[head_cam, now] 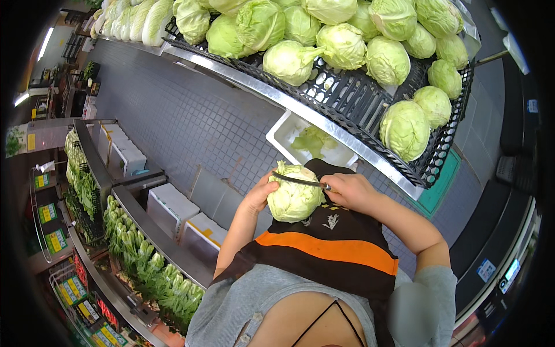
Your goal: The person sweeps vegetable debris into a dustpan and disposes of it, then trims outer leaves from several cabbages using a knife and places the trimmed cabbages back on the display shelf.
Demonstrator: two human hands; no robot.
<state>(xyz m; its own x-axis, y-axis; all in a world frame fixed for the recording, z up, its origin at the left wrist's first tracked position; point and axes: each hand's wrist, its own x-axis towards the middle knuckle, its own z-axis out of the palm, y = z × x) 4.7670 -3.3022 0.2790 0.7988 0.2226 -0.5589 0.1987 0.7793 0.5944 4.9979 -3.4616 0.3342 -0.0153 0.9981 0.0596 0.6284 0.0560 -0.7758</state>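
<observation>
A pale green cabbage head [294, 200] is held in front of my dark apron with its orange stripe. My left hand [261, 191] grips the cabbage from its left side, thumb on the leaves. In my right hand [349, 191] is a knife [299, 180] with a dark, curved blade. The blade lies across the upper part of the cabbage, near its pale stem end; whether it has cut in, I cannot tell. Below the display edge, a white foam box [282, 134] holds loose green leaves [314, 141].
Ahead, a black plastic crate [347, 93] of cabbages [342, 45] rests on a metal-edged stand [303, 102]. Napa cabbages [158, 21] lie farther left. Leafy greens [138, 251] fill a shelf on the left, with white foam boxes [169, 208] beneath. The floor [173, 104] is tiled.
</observation>
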